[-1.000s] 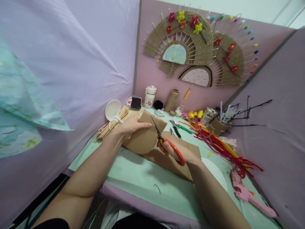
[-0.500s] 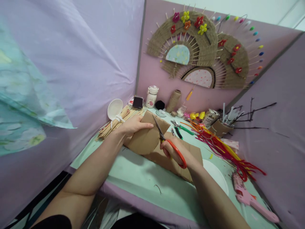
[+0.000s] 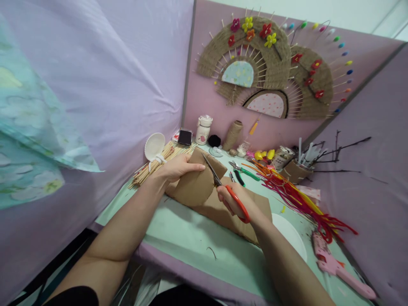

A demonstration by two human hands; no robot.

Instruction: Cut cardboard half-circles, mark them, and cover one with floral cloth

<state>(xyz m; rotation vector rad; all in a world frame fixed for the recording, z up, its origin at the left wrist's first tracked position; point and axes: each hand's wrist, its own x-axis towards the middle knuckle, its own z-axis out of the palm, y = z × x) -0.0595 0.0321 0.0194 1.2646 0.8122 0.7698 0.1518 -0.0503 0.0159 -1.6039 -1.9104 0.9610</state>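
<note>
Fingers (image 3: pixel 222 197) of the right hand (image 3: pixel 232 202) are closed round the orange-red handle of the scissors (image 3: pixel 217 181), whose dark blades slant away and to the left across a round-edged piece of cardboard (image 3: pixel 194 187). How far the blades are parted I cannot tell. That piece tilts up over a flatter cardboard sheet (image 3: pixel 214 212) on the pale green surface (image 3: pixel 178 229) — whether the two are joined is unclear. Pinching its left side is the left hand (image 3: pixel 179 167), thumb on top, tip just beside the blades.

To the right lie a pink glue gun (image 3: pixel 331 267) and, partly behind the right forearm, a white plate (image 3: pixel 288 233). Beyond them spread red and yellow fuzzy stems (image 3: pixel 295 199), with green-handled cutters (image 3: pixel 250 173) nearby. Thin sticks (image 3: pixel 148 172) rest past the left wrist.

Farther back stand a white jar (image 3: pixel 203 131) and a twine spool (image 3: pixel 233 135); behind those, a pink panel (image 3: pixel 208 102) carries woven arches (image 3: pixel 277 59) — flower-trimmed, ringed with little sticks.
</note>
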